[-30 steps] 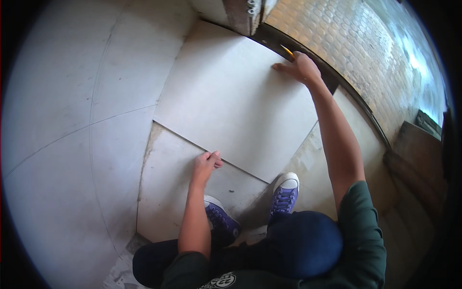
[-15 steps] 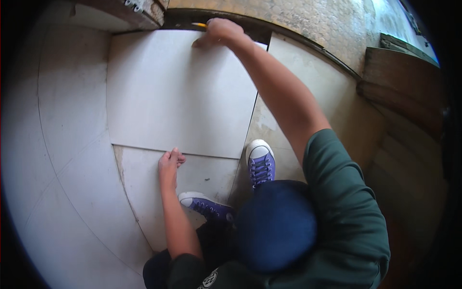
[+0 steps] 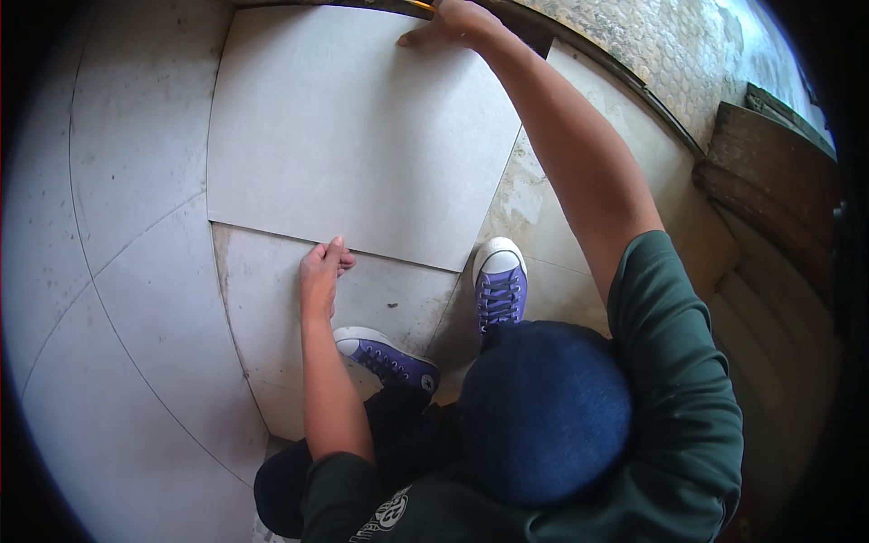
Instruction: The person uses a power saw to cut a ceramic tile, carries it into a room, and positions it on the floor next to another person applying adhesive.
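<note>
A large pale floor tile [image 3: 353, 136] lies in front of me, its near edge overlapping the older tiles nearest my feet. My left hand [image 3: 324, 271] is at that near edge, fingers curled and the thumb tip against the rim; whatever the fingers pinch is hidden. Stretched out to the far edge, my right hand [image 3: 457, 23] is closed, its thumb resting on the tile's top face. A thin yellow item [image 3: 421, 4] sticks out leftward from its fingers, partly cut off by the picture's top; I cannot tell its kind.
My purple sneakers [image 3: 500, 288] stand on worn floor tiles [image 3: 385, 303]. On the left rises a pale tiled surface [image 3: 145, 271]. A raised, pebble-patterned floor [image 3: 665, 63] lies beyond a dark gap at the far side. Brown wooden boards [image 3: 769, 172] are at the right.
The view has shifted, so the tile and both hands sit higher in the picture. My hands keep their places at the tile's near and far edges.
</note>
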The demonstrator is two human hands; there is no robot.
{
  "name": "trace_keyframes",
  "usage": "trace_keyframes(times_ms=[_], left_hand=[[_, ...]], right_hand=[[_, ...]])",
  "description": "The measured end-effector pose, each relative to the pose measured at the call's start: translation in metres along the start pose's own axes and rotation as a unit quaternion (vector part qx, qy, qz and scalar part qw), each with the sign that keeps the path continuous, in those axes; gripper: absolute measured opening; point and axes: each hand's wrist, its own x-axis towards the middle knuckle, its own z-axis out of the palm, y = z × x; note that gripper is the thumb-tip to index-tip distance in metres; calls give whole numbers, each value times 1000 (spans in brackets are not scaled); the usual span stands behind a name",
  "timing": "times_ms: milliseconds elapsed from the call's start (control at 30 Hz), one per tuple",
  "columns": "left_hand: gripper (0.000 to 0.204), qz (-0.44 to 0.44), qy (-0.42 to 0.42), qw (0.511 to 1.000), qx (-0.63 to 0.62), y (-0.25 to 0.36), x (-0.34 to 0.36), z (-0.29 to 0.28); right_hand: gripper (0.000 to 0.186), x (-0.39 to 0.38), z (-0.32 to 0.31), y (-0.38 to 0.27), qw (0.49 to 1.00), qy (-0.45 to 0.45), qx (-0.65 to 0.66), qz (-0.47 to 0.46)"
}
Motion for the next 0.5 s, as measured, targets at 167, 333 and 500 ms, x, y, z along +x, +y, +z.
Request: trace_keyframes(times_ms=[167, 333, 500], left_hand=[[36, 10, 0, 1000, 1, -4, 2, 4], [35, 25, 18, 999, -25, -13, 0, -6], [38, 52, 19, 998, -9, -7, 3, 6]], right_hand=[[77, 3, 3, 8, 1000, 13, 2, -2], [65, -6, -1, -14, 999, -6, -24, -33], [79, 20, 18, 19, 999, 39, -14, -22]])
